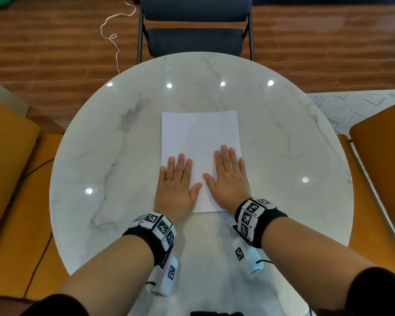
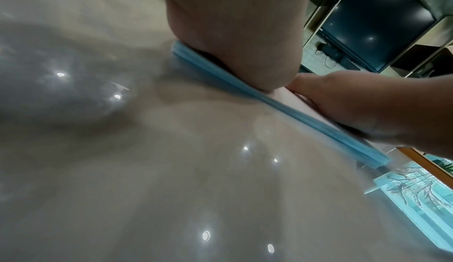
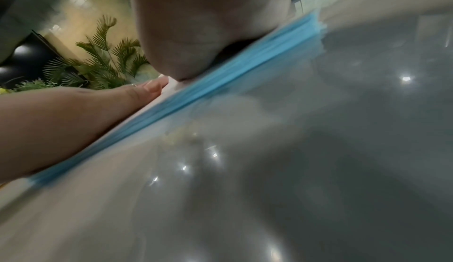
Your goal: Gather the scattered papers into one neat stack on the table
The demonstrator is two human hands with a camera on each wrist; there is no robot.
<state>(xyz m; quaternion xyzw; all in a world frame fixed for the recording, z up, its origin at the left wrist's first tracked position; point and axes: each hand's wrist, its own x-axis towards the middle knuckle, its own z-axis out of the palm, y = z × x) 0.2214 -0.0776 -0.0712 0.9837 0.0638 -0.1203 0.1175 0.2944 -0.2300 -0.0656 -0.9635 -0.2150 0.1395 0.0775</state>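
Observation:
One squared-up stack of white papers (image 1: 200,137) lies in the middle of the round marble table (image 1: 100,144). My left hand (image 1: 177,179) lies flat on the stack's near left part, fingers straight. My right hand (image 1: 229,176) lies flat on the near right part, fingers straight too. In the left wrist view the stack's near edge (image 2: 282,109) shows bluish under my left palm (image 2: 232,24), with the right hand (image 2: 355,101) beside it. The right wrist view shows the same paper edge (image 3: 220,84) under my right palm (image 3: 208,24), with the left hand (image 3: 73,115) on the sheet.
A dark folding chair (image 1: 195,30) stands at the table's far side. Orange seats flank the table at left (image 1: 12,167) and right (image 1: 379,160). A white cord (image 1: 114,37) lies on the wooden floor.

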